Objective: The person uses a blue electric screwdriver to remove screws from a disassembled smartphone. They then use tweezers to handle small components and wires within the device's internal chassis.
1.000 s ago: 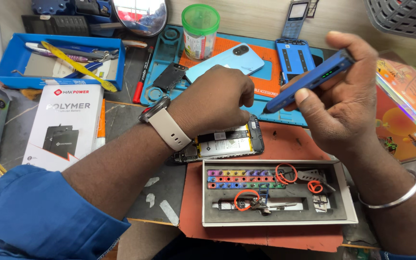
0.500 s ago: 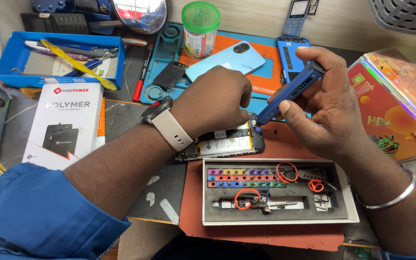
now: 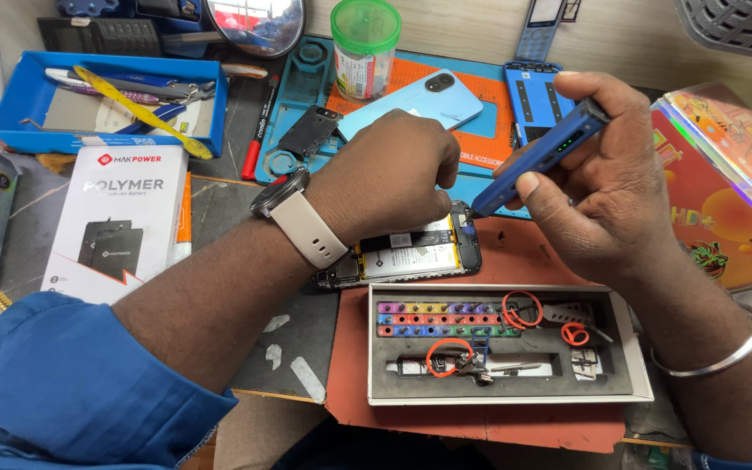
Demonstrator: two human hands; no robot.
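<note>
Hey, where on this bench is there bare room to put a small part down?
Bare patches: the red mat between the opened phone and the bit tray, and the grey mat between the left forearm and that tray. The strip behind, around the blue tool bin, green-lidded jar and blue back cover, is crowded.

left hand (image 3: 385, 178) curled knuckles-up, forearm stretched forward; right hand (image 3: 607, 187) fingers pinched, wrist bent inward
</note>
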